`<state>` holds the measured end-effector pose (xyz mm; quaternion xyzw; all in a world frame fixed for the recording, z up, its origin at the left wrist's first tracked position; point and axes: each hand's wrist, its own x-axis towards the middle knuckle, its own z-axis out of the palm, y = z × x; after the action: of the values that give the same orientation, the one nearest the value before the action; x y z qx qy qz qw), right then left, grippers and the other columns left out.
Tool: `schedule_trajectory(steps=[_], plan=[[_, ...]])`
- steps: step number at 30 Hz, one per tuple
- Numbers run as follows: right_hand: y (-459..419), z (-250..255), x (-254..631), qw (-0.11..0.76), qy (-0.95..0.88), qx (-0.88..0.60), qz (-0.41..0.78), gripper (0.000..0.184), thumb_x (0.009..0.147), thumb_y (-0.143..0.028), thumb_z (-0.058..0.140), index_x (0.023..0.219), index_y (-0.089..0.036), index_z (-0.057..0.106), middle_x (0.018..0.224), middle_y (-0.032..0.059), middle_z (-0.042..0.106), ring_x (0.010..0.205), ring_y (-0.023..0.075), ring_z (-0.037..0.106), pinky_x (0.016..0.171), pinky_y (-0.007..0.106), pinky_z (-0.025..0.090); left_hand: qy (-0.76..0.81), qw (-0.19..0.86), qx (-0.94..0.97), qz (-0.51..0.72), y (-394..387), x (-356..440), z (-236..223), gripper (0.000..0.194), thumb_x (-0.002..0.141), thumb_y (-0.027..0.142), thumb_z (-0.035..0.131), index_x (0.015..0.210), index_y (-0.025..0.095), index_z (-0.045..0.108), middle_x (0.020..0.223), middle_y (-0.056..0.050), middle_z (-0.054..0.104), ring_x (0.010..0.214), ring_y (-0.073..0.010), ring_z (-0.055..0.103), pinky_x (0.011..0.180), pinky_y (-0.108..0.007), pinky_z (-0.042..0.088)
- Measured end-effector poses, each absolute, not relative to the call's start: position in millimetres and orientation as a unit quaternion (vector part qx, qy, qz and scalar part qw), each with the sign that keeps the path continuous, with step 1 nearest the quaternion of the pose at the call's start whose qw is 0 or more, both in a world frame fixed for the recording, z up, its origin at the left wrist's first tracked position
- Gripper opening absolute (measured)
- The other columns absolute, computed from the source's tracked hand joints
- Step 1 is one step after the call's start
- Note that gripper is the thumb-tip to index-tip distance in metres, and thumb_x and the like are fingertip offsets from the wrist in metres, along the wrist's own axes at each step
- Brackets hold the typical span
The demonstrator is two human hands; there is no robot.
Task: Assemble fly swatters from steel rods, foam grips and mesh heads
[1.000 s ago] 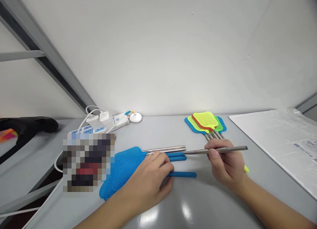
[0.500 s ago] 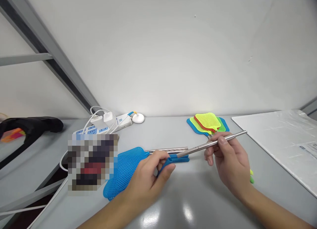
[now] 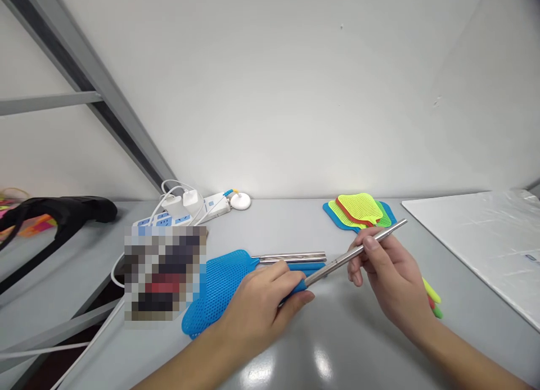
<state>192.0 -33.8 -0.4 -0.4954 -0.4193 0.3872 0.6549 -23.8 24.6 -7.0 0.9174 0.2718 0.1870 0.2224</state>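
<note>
My left hand (image 3: 270, 300) is closed round a blue handle grip (image 3: 298, 287), whose near part is hidden in the palm. Between thumb and fingers, my right hand (image 3: 388, 266) pinches a silver metal rod (image 3: 348, 255), tilted up to the right. The rod's lower end sits at the mouth of the blue grip; how deep it goes in I cannot tell. Behind my left hand lie blue fly swatter heads (image 3: 223, 283), several metal rods (image 3: 295, 257) and more blue grips (image 3: 310, 267). Beyond my right hand is a stack of yellow, red, green and blue fly swatters (image 3: 359, 210).
A white power strip (image 3: 211, 209) with plugs and cables stands at the back left, beside a round white puck (image 3: 240, 201). A blurred-out object (image 3: 164, 277) lies in front of it. White wrapped packaging (image 3: 476, 243) covers the right side. A black strap-like item (image 3: 67, 210) is far left.
The rod's lower end has met the blue grip's opening, which stood apart from it before. My left hand has shifted slightly right. The whole view has moved a little.
</note>
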Motion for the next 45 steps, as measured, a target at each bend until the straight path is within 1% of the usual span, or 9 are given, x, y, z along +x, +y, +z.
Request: schedule_trajectory(steps=[9,15,19,24,27,30,34,38,45], plan=[[-44,-6,183,0.508,-0.536,-0.466,0.487,0.013,0.093,-0.037,0.058,0.096,-0.025,0.061,0.074,-0.002,0.056,0.067,0.0123,0.055,0.063,0.026,0.048,0.262,0.232,0.923,0.164,20,-24,-8,0.03,0.102,0.038,0.036,0.095,0.022,0.06,0.081,-0.001,0.058,0.074,-0.0161,0.053,0.065,-0.029,0.037],[-46,-2,186,0.51,-0.581,-0.473,0.424,0.01,0.094,-0.034,0.057,0.097,-0.026,0.063,0.093,0.002,0.055,0.08,0.0148,0.054,0.071,0.029,0.046,0.256,0.235,0.92,0.18,17,-22,-5,0.027,0.1,0.037,0.039,0.085,0.02,0.054,0.079,-0.001,0.056,0.071,-0.0149,0.05,0.062,-0.028,0.036],[-47,4,181,0.529,-0.597,-0.445,0.407,0.013,0.097,-0.033,0.051,0.095,-0.027,0.062,0.093,0.0028,0.052,0.089,0.0171,0.051,0.076,0.029,0.045,0.235,0.249,0.923,0.176,10,-18,-5,0.022,0.099,0.036,0.044,0.086,0.02,0.054,0.08,-0.001,0.056,0.071,-0.0151,0.051,0.063,-0.027,0.037],[-44,18,156,0.588,-0.471,-0.391,0.529,0.023,0.098,-0.038,0.045,0.085,-0.024,0.058,0.078,0.001,0.048,0.073,0.0157,0.049,0.068,0.03,0.045,0.207,0.304,0.905,0.216,4,-13,-11,0.014,0.095,0.034,0.052,0.092,0.02,0.056,0.086,-0.002,0.061,0.078,-0.016,0.056,0.069,-0.026,0.042],[-41,33,142,0.623,-0.395,-0.363,0.57,0.029,0.097,-0.042,0.046,0.076,-0.023,0.052,0.06,-0.0053,0.032,0.052,0.0109,0.033,0.057,0.028,0.041,0.202,0.308,0.899,0.236,2,-12,-13,0.016,0.095,0.034,0.052,0.099,0.02,0.058,0.088,-0.003,0.062,0.08,-0.0168,0.058,0.071,-0.026,0.045],[-38,45,130,0.63,-0.39,-0.372,0.56,0.037,0.095,-0.047,0.049,0.068,-0.022,0.046,0.054,-0.0077,0.023,0.047,0.0097,0.022,0.045,0.024,0.03,0.23,0.318,0.891,0.228,2,-12,-12,0.017,0.093,0.035,0.056,0.099,0.021,0.06,0.086,-0.002,0.063,0.076,-0.0161,0.058,0.067,-0.025,0.045],[-38,53,118,0.578,-0.467,-0.418,0.522,0.041,0.094,-0.052,0.05,0.067,-0.021,0.047,0.053,-0.0072,0.027,0.048,0.0092,0.022,0.044,0.023,0.022,0.225,0.344,0.88,0.238,1,-14,-8,0.015,0.092,0.03,0.056,0.102,0.021,0.061,0.099,-0.003,0.066,0.086,-0.0176,0.062,0.073,-0.026,0.047],[-39,55,111,0.537,-0.525,-0.467,0.466,0.044,0.094,-0.056,0.046,0.069,-0.02,0.05,0.053,-0.0063,0.031,0.051,0.0101,0.026,0.046,0.024,0.024,0.208,0.348,0.881,0.243,2,-17,-6,0.025,0.094,0.029,0.053,0.117,0.022,0.059,0.108,-0.005,0.068,0.093,-0.0202,0.064,0.077,-0.029,0.049],[-35,48,111,0.54,-0.538,-0.479,0.435,0.046,0.094,-0.058,0.044,0.067,-0.021,0.045,0.053,-0.0062,0.033,0.05,0.01,0.027,0.047,0.025,0.024,0.197,0.331,0.896,0.218,4,-16,-9,0.029,0.093,0.029,0.053,0.121,0.021,0.059,0.112,-0.006,0.069,0.097,-0.0227,0.066,0.078,-0.03,0.051]])
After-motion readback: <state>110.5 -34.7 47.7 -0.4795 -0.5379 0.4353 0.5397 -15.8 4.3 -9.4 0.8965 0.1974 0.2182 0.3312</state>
